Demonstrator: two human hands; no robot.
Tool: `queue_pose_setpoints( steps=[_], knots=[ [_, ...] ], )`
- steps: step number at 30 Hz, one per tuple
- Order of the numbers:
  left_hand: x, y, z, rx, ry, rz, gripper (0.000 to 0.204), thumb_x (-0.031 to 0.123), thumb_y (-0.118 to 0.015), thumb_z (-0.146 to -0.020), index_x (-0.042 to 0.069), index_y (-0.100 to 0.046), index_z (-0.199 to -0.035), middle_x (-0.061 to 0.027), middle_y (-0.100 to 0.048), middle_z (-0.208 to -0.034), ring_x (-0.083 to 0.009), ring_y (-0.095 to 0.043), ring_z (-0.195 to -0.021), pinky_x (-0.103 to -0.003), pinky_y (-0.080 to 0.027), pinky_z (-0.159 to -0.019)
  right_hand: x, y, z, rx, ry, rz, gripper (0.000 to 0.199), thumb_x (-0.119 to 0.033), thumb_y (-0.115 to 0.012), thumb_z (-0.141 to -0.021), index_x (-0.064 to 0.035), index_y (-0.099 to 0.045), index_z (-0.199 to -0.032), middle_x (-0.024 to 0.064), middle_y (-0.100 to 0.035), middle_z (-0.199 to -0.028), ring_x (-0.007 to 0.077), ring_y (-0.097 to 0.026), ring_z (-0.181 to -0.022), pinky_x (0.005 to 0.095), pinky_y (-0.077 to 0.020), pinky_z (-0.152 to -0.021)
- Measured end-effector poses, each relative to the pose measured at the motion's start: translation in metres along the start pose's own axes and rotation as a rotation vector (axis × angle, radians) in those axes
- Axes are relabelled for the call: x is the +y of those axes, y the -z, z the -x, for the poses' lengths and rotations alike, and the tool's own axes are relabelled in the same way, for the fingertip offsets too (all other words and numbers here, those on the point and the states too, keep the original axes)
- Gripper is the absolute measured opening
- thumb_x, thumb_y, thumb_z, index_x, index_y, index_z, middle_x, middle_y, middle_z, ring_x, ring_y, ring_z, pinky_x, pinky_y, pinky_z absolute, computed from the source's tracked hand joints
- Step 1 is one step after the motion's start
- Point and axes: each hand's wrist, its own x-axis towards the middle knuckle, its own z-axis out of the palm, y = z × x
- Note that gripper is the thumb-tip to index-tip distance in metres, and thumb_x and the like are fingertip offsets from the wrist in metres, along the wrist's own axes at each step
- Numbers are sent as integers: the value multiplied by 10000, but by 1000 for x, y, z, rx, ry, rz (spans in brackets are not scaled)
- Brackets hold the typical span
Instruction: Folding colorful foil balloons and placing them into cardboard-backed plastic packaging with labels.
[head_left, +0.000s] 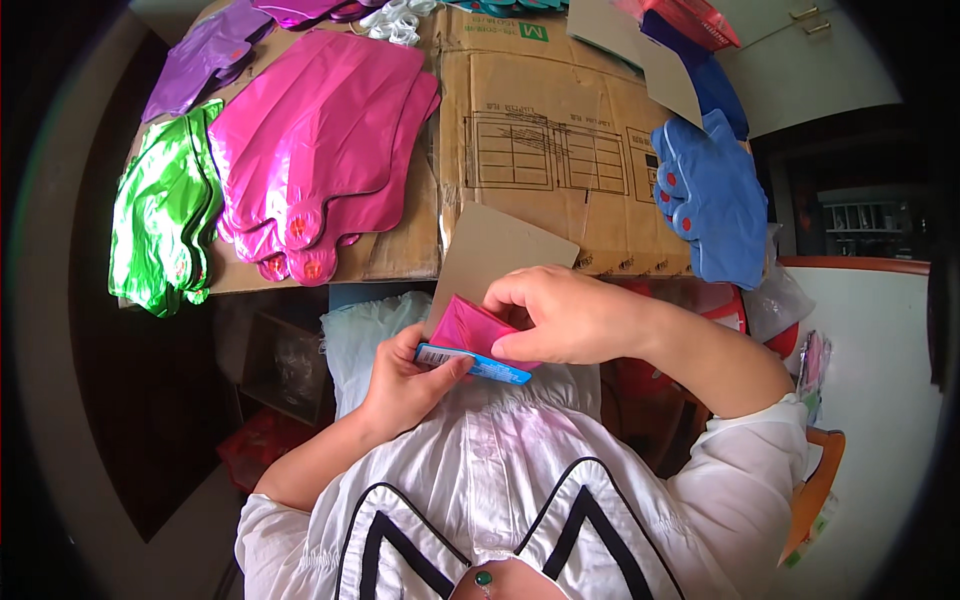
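Observation:
In front of my chest, my left hand (408, 385) grips a grey-backed card (503, 243) by its near end, where a blue printed flap (477, 363) with a barcode shows. Folded pink foil (468, 328), apparently a flat foil balloon, lies against the card beside that flap. From the right, my right hand (550, 315) curls over the pink foil, thumb and fingers pinching it. Its fingertips partly cover the foil. The card's far end reaches up over the carton's near edge.
A flattened carton (545, 85) covers the work surface. At left lie stacks of pink (320, 120), green (160, 210) and purple (205, 55) flat foil balloons; blue ones (712, 200) lie at right. White ribbon (397, 20) sits at the back, more cards (670, 85) at the back right.

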Motion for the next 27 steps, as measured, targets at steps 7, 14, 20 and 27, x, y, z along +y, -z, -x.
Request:
queue_pose_setpoints(
  steps=[7,14,20,27],
  knots=[
    [11,-7,-2,45,47,49,185,8,-671,-866,-18,-594,-1032,-59,-679,-901,-102,-648,-778,-268,-568,-707,22,-12,-9,76,-80,-425,224,-56,-647,-826,58,-622,-1018,82,-685,-895,103,-627,-828,274,-505,-754],
    [15,-6,-12,60,76,106,219,9,-671,-865,-27,-578,-1060,-80,-676,-937,-127,-657,-791,-282,-581,-714,9,-4,-7,157,-142,-191,240,-21,-657,-798,50,-630,-1025,89,-673,-897,122,-628,-803,277,-503,-734],
    [17,-9,-21,101,104,170,239,8,-661,-867,-34,-561,-1080,-84,-673,-939,-133,-658,-809,-294,-590,-701,9,-14,-8,439,-5,-83,238,-53,-669,-777,30,-600,-989,129,-669,-838,190,-653,-785,316,-510,-713],
    [11,-8,-25,120,90,159,250,15,-666,-864,-24,-561,-1087,-87,-677,-935,-137,-664,-787,-297,-591,-692,8,-15,-10,520,78,549,342,-184,-766,-726,-36,-546,-941,117,-607,-881,298,-608,-817,400,-480,-739]
  ],
)
